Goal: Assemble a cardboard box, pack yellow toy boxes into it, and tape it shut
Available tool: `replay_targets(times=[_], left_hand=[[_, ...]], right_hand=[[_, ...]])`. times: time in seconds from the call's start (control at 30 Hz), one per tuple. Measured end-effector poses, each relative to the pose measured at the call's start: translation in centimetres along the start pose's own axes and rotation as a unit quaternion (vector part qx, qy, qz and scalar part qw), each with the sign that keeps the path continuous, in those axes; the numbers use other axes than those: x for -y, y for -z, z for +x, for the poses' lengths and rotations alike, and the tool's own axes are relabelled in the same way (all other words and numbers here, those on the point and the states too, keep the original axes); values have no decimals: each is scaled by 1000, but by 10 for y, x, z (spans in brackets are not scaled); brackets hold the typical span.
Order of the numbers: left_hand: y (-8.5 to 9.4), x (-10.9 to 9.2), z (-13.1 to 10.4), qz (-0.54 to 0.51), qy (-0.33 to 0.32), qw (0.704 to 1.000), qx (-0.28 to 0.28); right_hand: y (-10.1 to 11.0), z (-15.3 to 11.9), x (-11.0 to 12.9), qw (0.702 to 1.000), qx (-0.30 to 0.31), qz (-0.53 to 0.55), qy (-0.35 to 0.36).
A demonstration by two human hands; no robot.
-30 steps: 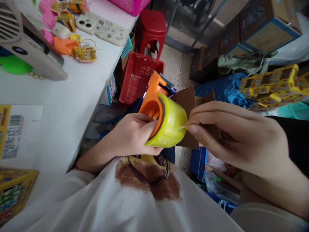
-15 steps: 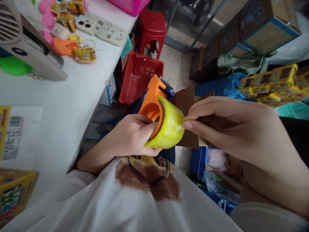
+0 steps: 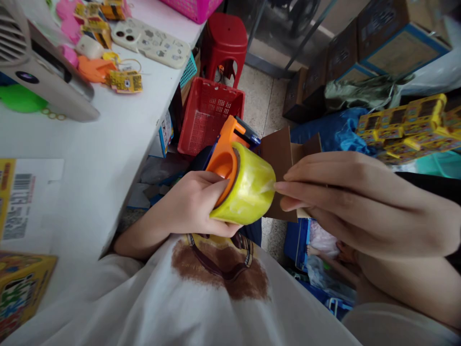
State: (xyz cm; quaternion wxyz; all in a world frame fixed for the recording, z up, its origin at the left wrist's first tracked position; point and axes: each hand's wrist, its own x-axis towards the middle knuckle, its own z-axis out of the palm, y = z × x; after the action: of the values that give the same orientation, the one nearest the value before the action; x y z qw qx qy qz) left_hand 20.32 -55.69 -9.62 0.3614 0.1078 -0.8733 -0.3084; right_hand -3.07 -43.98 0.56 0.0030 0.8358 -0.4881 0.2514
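The left hand holds an orange tape dispenser in front of the person's chest, with the fingers closed around its handle. A roll of yellowish clear tape sits on the dispenser and points to the right. The right hand is beside the roll, and its fingertips touch the edge of the tape. The thumb and the first finger are pressed together there, and they seem to pinch the loose end of the tape, but the end itself is too thin to see clearly. Behind the right hand there is a brown cardboard piece; I cannot tell if the hand touches it.

On the left stands a white table. On it lie a phone case, small orange and yellow toys and a grey device. Under the table's edge there is a red basket, and a red stool stands behind it. On the right are stacked yellow boxes and brown cartons.
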Motion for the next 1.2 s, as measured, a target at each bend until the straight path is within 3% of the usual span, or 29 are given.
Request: replay_targets(times=[0.17, 0.4, 0.67, 0.9, 0.97, 1.07, 1.2], left_hand=[[1, -1, 0, -2, 10, 1000, 6], [1, -1, 2, 6, 0, 1000, 12], [2, 1, 2, 22, -25, 999, 39], [1, 4, 3, 14, -47, 998, 31], [0, 5, 3, 5, -46, 998, 34], [-1, 4, 3, -1, -28, 999, 35], [-2, 4, 3, -7, -17, 999, 39]], right_hand=[[2, 4, 1, 998, 53, -11, 15], [2, 3, 0, 998, 55, -22, 31], [0, 12, -1, 996, 79, 22, -41], [-1, 14, 2, 991, 16, 62, -120], [-1, 12, 0, 991, 22, 72, -107], [2, 8, -6, 995, 54, 72, -35], [2, 4, -5, 997, 67, -8, 33]])
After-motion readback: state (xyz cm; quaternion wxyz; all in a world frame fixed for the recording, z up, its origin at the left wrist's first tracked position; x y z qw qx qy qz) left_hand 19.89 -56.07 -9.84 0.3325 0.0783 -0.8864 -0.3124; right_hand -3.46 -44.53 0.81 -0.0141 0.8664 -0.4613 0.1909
